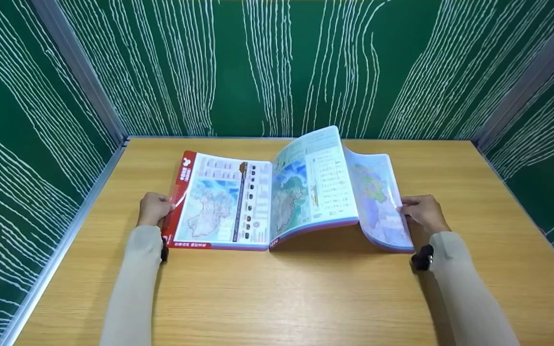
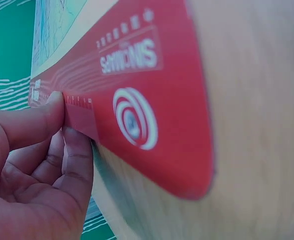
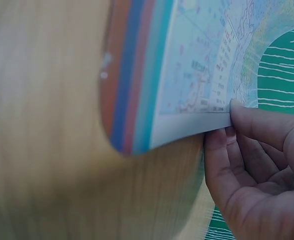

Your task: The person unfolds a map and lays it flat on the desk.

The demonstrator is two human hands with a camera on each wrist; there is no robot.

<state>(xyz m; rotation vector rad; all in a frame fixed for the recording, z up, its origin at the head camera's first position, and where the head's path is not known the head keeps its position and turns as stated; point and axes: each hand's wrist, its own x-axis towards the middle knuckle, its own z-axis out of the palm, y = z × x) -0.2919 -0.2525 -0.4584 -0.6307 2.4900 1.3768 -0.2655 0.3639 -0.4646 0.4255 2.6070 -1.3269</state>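
A folding map (image 1: 214,197), glossy and printed with maps and text, is spread across the table with its panels partly unfolded. Its left panel lies nearly flat and has a red border (image 2: 176,115). The middle panel (image 1: 315,182) rises in a curve, its free edge standing up, and partly covers the right panel (image 1: 378,197). My left hand (image 1: 156,209) pinches the red left edge between thumb and fingers. At the other end, my right hand (image 1: 423,211) pinches the right panel's outer edge, thumb on top. Stacked coloured layers (image 3: 132,75) show along that panel's near edge.
The wooden table (image 1: 282,298) extends in front of the map and to both sides. Green walls (image 1: 229,67) with white wavy lines enclose the back and sides, joined by grey corner posts (image 1: 80,72). Dark devices sit on both wrists.
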